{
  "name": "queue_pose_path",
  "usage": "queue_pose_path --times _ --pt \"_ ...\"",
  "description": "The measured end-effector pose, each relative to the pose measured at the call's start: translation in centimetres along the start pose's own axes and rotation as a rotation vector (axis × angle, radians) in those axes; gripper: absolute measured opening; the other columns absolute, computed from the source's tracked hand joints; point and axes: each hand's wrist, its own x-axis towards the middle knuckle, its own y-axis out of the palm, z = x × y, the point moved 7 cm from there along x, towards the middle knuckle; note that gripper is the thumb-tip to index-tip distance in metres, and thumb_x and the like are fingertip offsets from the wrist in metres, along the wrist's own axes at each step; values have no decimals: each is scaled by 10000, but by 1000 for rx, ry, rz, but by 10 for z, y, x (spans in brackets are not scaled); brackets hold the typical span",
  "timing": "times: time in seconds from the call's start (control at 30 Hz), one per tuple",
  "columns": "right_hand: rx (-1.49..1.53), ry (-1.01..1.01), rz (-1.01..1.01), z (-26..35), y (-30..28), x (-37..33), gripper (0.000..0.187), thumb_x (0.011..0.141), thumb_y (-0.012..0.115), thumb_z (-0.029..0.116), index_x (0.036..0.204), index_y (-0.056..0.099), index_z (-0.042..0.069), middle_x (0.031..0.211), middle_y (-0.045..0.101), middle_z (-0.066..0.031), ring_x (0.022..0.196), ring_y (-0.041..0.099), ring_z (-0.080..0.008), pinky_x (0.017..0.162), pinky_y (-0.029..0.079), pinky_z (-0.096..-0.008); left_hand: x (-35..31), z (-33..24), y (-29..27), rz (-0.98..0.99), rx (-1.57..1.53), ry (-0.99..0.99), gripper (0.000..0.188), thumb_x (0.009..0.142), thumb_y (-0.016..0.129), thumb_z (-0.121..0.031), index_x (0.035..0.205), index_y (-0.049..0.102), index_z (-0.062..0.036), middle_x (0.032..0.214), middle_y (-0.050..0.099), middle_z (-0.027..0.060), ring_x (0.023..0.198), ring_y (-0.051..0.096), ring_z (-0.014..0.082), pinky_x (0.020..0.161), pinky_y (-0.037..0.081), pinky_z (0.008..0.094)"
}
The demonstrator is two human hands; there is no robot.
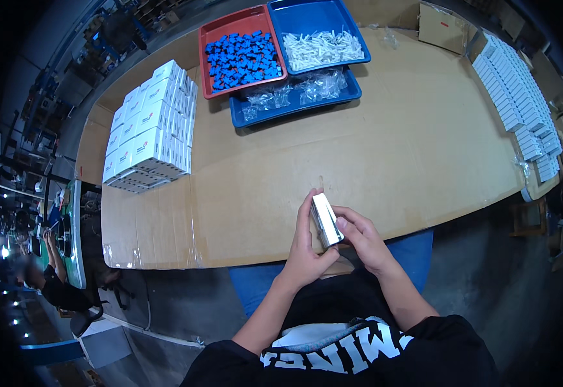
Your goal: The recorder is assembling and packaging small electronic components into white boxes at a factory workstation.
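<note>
Between my two hands, above the near edge of the table, is a small white box (327, 219), held tilted. My left hand (308, 248) is closed around its left side, with the thumb at the near end. On the box's right side my right hand (363, 240) grips it, thumb on the edge. A dark gap runs along the box's left edge; I cannot tell whether a flap there is raised. What lies inside the box is hidden.
A stack of white boxes (146, 129) stands at the left. Toward the back are a red tray (205, 71) of blue parts, a blue tray (317, 11) of white pieces, and a lower blue tray (294, 111) with clear bags. Rows of white boxes (510, 90) line the right side.
</note>
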Motion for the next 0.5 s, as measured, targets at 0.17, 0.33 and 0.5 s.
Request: queue_pose_path --times 0.17,0.33,0.5 --pt "77 -95 1 -3 -7 -3 514 993 672 116 1451 489 -29 1321 623 -139 1253 580 -195 1081 457 -345 0 -6 14 -47 60 59 978 923 655 -426 1635 126 -15 1644 223 229 1549 223 355 1258 182 454" --pt "2 -349 6 0 -12 -8 633 899 688 -4 1482 442 -24 1499 478 -191 1411 475 -279 1205 350 -417 0 5 40 -154 -302 -196 834 1079 319 -601 1636 119 -14 1646 224 194 1534 235 317 1248 194 429" --pt "-253 -563 -115 18 -17 -23 567 903 659 30 1444 503 -39 1510 479 -222 1448 445 -330 1200 342 -425 7 -6 55 -208 -245 -136 819 1083 325 -586 1626 140 -1 1627 250 195 1515 261 301 1239 209 422"
